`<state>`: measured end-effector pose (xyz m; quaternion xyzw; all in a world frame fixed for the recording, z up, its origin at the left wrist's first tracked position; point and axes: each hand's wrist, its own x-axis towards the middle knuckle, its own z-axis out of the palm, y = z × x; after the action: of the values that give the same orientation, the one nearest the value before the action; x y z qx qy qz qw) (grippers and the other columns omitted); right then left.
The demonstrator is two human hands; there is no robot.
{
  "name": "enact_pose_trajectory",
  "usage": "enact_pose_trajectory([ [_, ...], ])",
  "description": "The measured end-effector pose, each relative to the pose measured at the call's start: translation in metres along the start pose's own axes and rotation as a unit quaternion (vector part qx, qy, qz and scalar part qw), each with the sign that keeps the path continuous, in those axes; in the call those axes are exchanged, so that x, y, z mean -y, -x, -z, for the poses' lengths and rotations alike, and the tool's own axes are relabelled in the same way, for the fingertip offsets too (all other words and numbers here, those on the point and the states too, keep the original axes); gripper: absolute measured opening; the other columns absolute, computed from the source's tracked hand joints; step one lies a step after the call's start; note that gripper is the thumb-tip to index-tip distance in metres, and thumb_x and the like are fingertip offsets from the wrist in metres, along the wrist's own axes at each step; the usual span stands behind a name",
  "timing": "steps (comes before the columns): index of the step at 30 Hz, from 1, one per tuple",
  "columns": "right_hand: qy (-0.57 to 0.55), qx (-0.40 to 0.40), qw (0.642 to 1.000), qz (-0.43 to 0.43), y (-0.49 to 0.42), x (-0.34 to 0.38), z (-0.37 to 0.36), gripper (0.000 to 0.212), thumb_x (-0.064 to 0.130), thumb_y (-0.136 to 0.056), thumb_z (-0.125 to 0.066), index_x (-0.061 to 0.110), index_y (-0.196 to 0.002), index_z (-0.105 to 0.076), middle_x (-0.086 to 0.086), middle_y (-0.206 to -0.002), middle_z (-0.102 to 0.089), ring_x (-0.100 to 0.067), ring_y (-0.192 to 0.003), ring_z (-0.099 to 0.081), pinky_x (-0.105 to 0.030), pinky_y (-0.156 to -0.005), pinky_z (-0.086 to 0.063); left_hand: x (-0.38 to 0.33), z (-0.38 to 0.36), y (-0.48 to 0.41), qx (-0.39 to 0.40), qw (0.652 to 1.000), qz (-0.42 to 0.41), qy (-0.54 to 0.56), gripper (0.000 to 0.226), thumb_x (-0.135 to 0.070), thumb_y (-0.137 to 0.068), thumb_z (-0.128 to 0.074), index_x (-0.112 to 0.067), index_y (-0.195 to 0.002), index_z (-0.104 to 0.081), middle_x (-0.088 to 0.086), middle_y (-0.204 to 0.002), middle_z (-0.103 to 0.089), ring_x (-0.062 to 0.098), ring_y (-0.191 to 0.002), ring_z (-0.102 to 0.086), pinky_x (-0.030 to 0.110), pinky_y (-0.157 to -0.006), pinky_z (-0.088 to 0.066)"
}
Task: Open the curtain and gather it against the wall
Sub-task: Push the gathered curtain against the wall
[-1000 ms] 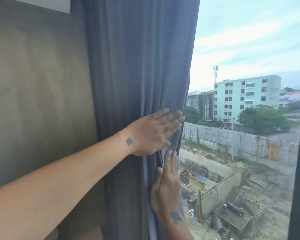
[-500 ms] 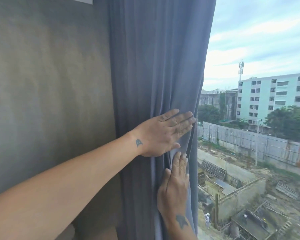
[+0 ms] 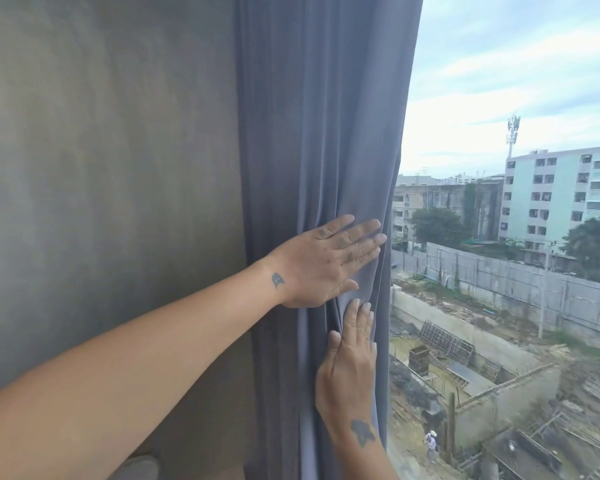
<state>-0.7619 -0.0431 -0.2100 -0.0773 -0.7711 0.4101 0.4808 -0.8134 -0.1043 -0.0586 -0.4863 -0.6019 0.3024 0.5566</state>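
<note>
A grey-blue curtain [image 3: 319, 116] hangs in bunched folds between the wall [image 3: 101, 168] on its left and the uncovered window glass [image 3: 499, 98] on its right. My left hand [image 3: 326, 268] lies flat on the curtain's folds near its right edge, fingers stretched out and pointing right. Just below it, my right hand [image 3: 352, 362] presses flat on the same folds with its fingers pointing up. Neither hand grips the fabric.
The grey-brown wall fills the left half of the view. Through the glass I see a construction site, a fence and pale green buildings. A rounded grey object [image 3: 139, 467] shows at the bottom edge below my left arm.
The view has swung left, so the curtain and hands sit further right in frame. The curtain bunch looks slightly narrower. Both hands stay flat on the folds, right hand under left.
</note>
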Motion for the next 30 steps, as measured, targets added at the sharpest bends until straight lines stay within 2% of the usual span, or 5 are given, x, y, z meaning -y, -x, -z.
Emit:
enact_pose_trajectory([
  [5,-0.004,0.019,1.0,0.001,-0.02,-0.012,-0.028,0.052,0.042,-0.085,-0.011,0.022,-0.131,0.003,0.004,-0.142,-0.001,-0.01,-0.132,0.004,-0.049,-0.11,-0.009,0.006,-0.035,0.004,0.007,1.0,0.01,0.003,0.06,-0.037,-0.092,-0.018,-0.009,-0.138,-0.043,0.005,-0.147,-0.043,0.022,-0.138,-0.035,0.038,-0.113,-0.011],
  [11,-0.013,0.029,0.999,-0.001,-0.039,-0.021,-0.063,0.055,0.031,-0.085,-0.019,0.016,-0.137,-0.008,0.001,-0.145,-0.007,-0.01,-0.132,0.001,-0.052,-0.109,-0.011,0.016,-0.075,0.014,0.013,0.999,0.025,0.023,0.061,-0.038,-0.093,-0.019,-0.005,-0.142,-0.035,0.006,-0.15,-0.038,0.022,-0.14,-0.03,0.037,-0.116,0.001],
  [15,-0.008,0.023,1.0,0.0,-0.051,-0.028,-0.086,0.055,0.029,-0.086,-0.02,0.012,-0.138,-0.013,-0.011,-0.149,-0.014,-0.012,-0.131,0.0,-0.054,-0.109,-0.012,0.021,-0.101,0.019,0.025,0.999,0.033,0.015,0.062,-0.039,-0.093,-0.016,-0.006,-0.144,-0.029,0.006,-0.153,-0.033,0.019,-0.142,-0.02,0.034,-0.113,0.01],
  [21,0.013,0.0,1.0,0.012,-0.075,-0.038,-0.127,0.044,0.022,-0.095,-0.024,0.009,-0.137,-0.018,-0.017,-0.148,-0.02,-0.016,-0.131,-0.005,-0.057,-0.106,-0.016,0.037,-0.145,0.026,-0.006,1.0,0.026,0.014,0.061,-0.039,-0.092,-0.019,-0.008,-0.141,-0.037,0.005,-0.15,-0.039,0.02,-0.139,-0.033,0.035,-0.114,-0.008],
  [30,0.061,-0.04,0.997,0.007,-0.108,-0.052,-0.195,0.06,0.037,-0.085,-0.015,0.005,-0.134,-0.027,-0.024,-0.142,-0.032,-0.032,-0.131,-0.019,-0.062,-0.099,-0.027,0.057,-0.221,0.039,-0.051,0.998,0.025,0.031,0.059,-0.037,-0.091,-0.023,-0.008,-0.138,-0.043,0.005,-0.147,-0.044,0.02,-0.136,-0.038,0.034,-0.113,-0.013],
])
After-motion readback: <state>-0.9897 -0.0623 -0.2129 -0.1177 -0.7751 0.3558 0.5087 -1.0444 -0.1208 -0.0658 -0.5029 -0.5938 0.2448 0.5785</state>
